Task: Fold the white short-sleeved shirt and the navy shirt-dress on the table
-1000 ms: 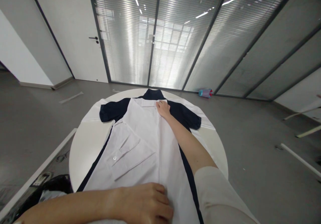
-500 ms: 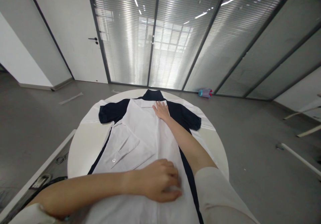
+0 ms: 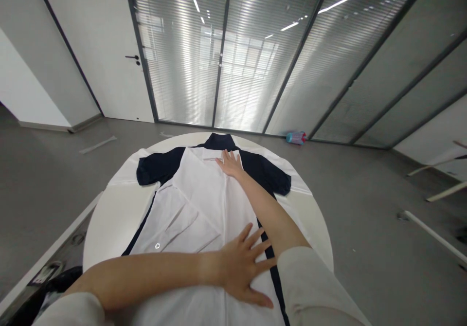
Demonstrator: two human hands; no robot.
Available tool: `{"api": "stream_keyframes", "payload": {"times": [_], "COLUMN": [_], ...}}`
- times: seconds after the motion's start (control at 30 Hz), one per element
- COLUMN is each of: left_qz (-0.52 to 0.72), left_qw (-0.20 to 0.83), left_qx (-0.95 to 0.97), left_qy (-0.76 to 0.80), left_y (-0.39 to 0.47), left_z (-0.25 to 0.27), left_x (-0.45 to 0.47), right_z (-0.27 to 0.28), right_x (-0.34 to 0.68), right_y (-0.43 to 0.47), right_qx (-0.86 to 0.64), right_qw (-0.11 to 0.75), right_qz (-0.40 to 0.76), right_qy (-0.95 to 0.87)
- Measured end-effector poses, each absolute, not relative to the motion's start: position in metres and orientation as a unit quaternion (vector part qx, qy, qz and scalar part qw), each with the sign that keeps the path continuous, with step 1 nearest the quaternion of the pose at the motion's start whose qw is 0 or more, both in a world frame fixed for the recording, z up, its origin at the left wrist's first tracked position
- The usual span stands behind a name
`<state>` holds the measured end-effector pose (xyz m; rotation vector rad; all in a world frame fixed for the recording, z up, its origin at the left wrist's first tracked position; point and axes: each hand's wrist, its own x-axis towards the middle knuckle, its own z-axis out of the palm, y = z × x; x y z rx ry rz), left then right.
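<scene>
A white garment (image 3: pixel 197 185) with a small round button lies on a navy short-sleeved garment (image 3: pixel 160 165), whose collar and sleeves stick out beyond it. More white cloth spreads out past the navy sleeves on both sides. My right hand (image 3: pixel 230 164) is stretched forward and rests flat, fingers spread, on the white cloth near the navy collar. Across the lower part of the garment reaches my left hand (image 3: pixel 244 265), palm down with its fingers fanned out toward the right edge. Neither hand grips anything. My forearms hide parts of the cloth.
Under the garments stands a round white table (image 3: pixel 105 224). A blue and pink object (image 3: pixel 296 137) sits on the floor by the glass partition (image 3: pixel 248 73). To the left are a white door (image 3: pixel 109 73) and a pale rail (image 3: pixel 47 255); pale legs (image 3: pixel 447 192) stand at right.
My left hand has opened from a loose curl to spread fingers and slid slightly right. My right hand stays flat near the collar. The view has shifted slightly.
</scene>
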<state>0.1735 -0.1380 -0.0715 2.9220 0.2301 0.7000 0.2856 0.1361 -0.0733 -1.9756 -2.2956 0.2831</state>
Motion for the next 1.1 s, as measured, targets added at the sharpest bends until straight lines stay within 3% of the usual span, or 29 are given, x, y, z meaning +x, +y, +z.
{"api": "stream_keyframes", "payload": {"times": [0.43,0.5,0.6,0.77,0.93,1.1], "left_qz": [0.169,0.152,0.133,0.069,-0.015,0.039], "left_qw": [0.043,0.075,0.127,0.099,0.076,0.135], "left_qx": [0.983,0.985,0.956,0.796,0.709,0.681], "left_qy": [-0.049,0.008,0.229,0.593,0.701,0.718], "left_y": [-0.178,-0.18,-0.179,-0.186,-0.211,-0.219], "left_z": [-0.041,-0.023,-0.003,-0.012,-0.026,-0.029], "left_x": [0.152,0.124,0.064,-0.028,-0.055,-0.058], "right_z": [-0.07,-0.062,-0.045,-0.026,-0.026,-0.029], "right_x": [0.283,0.278,0.25,0.165,0.11,0.102], "right_y": [0.142,0.135,0.125,0.115,0.118,0.123], "right_qx": [-0.658,-0.635,-0.581,-0.584,-0.598,-0.611], "right_qw": [0.084,0.114,0.163,0.138,0.082,0.077], "right_qz": [0.053,-0.005,-0.051,0.046,0.083,0.103], "right_qy": [-0.747,-0.764,-0.796,-0.799,-0.793,-0.781]}}
